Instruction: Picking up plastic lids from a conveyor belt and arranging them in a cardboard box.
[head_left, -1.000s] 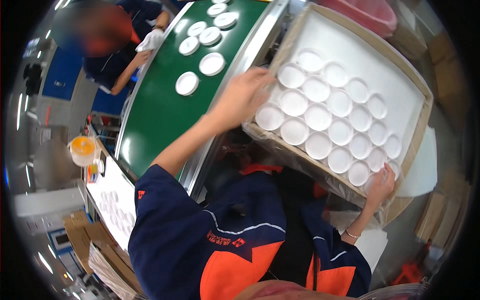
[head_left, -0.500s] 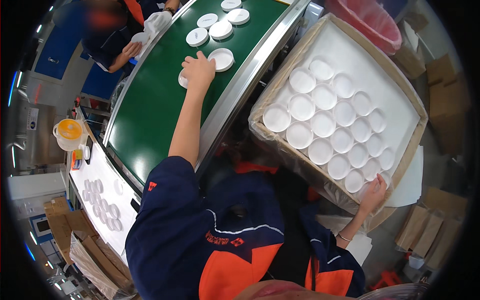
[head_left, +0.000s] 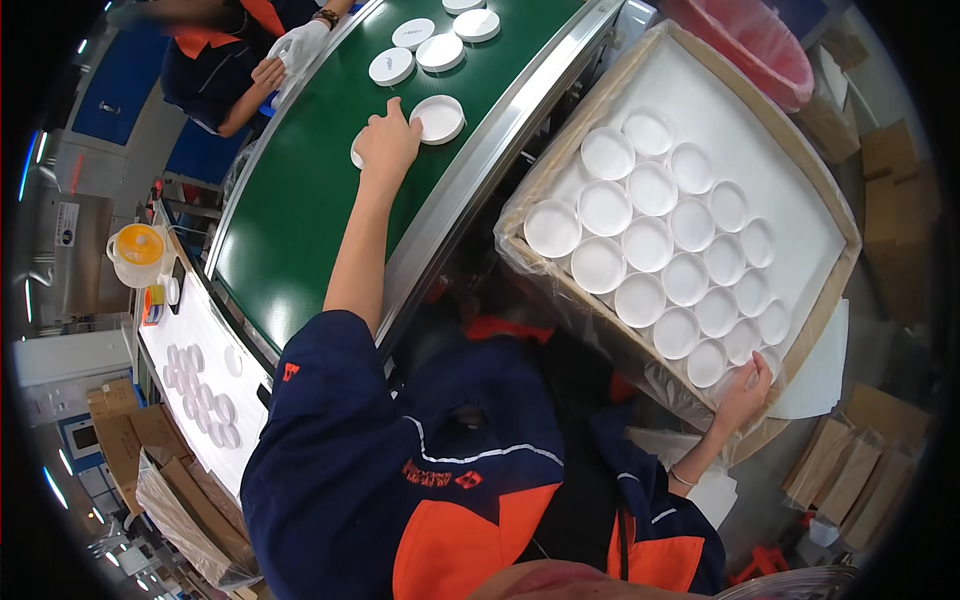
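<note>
Left grip (head_left: 388, 145) beside dish (head_left: 438, 119) (round-rimmed).

We see white lids (head_left: 441, 118), a green belt (head_left: 290, 265), a brown box (head_left: 822, 308), a pink bin (head_left: 752, 52) and our blue-and-orange jacket (head_left: 330, 430) with a white line (head_left: 462, 461).

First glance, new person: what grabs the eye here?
The big green belt left of centre, round white pieces scattered toward its far end, the left hand among them. Next, the tan-rimmed box at right, partly filled with rows of similar pieces, the right hand at its lower corner.
</note>
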